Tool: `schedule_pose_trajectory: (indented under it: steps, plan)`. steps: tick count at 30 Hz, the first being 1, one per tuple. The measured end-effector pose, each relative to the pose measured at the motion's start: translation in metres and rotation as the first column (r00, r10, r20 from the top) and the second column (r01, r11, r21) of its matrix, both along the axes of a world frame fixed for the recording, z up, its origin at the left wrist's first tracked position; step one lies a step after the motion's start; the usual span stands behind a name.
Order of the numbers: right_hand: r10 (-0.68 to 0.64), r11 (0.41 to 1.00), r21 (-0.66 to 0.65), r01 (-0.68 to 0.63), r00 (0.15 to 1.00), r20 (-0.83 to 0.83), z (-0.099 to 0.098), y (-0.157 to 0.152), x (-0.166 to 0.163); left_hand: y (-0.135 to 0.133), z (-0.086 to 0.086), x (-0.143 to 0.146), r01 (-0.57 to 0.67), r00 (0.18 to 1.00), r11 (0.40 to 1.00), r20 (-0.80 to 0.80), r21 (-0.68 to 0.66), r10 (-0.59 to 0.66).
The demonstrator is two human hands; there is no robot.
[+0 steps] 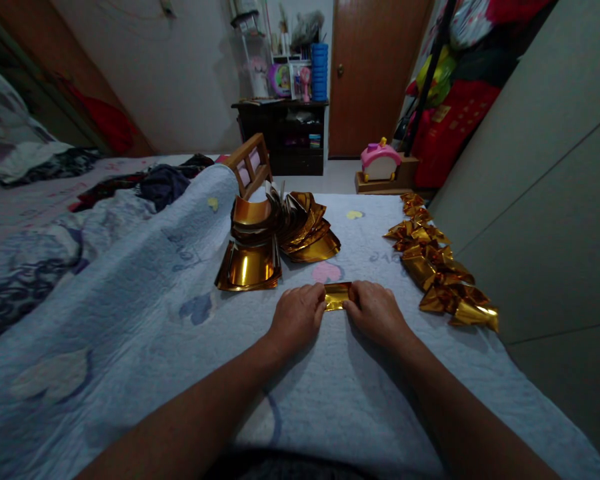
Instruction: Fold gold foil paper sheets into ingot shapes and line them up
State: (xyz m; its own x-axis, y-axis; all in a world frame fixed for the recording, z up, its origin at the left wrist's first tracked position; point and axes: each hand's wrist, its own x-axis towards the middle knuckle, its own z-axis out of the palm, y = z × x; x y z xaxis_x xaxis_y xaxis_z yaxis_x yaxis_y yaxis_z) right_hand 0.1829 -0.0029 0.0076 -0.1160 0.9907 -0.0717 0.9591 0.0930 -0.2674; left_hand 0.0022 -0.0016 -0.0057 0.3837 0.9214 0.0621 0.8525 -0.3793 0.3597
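- Over the pale blue quilt [350,393], straight out in front of me, is the gold strip [337,297]; can't tell if it's actually touching the fabric.
- My left hand [300,310] is closed on the strip's left end, fingers curled in tight, so that end is pretty much hidden.
- My right hand [377,308] has the other end the same way, thumb pressed against it. Just the shiny middle shows between my fists.
- Left of the strip and a bit past it: loose gold sheets [253,263], fanned out in overlapping piles, kinda curved.
- Right of the strip, there's a long heap of crumpled-looking gold pieces [423,267], running from near my right wrist to the quilt's far edge.
- Way beyond the strip: a dark cabinet [280,137] crammed with stuff on top, a brown door [373,80] beside it, and a pink toy [380,163] off to the right.
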Motion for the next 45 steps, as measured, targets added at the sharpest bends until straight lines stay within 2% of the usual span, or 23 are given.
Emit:
schedule_pose_trajectory:
  steps: [8,13,16,23,32,45]
  plan:
    - [0.032,0.998,0.059,-0.029,0.998,-0.059,-0.009,-0.002,0.005,0.005,-0.004,-0.009,0.033,0.993,0.999,0.118,-0.030,-0.030]
    - [0.221,0.961,0.176,-0.212,0.975,-0.029,-0.012,-0.005,0.002,0.007,-0.004,-0.011,0.056,0.992,0.998,0.116,-0.031,-0.052]
    - [0.312,0.940,0.164,-0.299,0.948,-0.062,-0.013,-0.005,-0.003,0.008,-0.003,-0.010,0.056,0.995,0.998,0.082,-0.033,-0.053]
    - [0.167,0.976,0.143,-0.164,0.986,-0.009,-0.006,-0.004,-0.019,0.006,-0.003,-0.010,0.040,0.998,0.999,0.046,-0.037,-0.038]
    - [0.096,0.986,0.136,-0.099,0.995,0.029,-0.006,-0.009,-0.028,0.006,0.005,-0.016,0.001,1.000,0.992,0.027,-0.125,0.003]
    - [0.025,0.996,0.082,-0.029,0.998,0.050,-0.004,-0.005,0.003,0.008,0.008,-0.016,0.006,1.000,0.987,0.016,-0.158,-0.004]
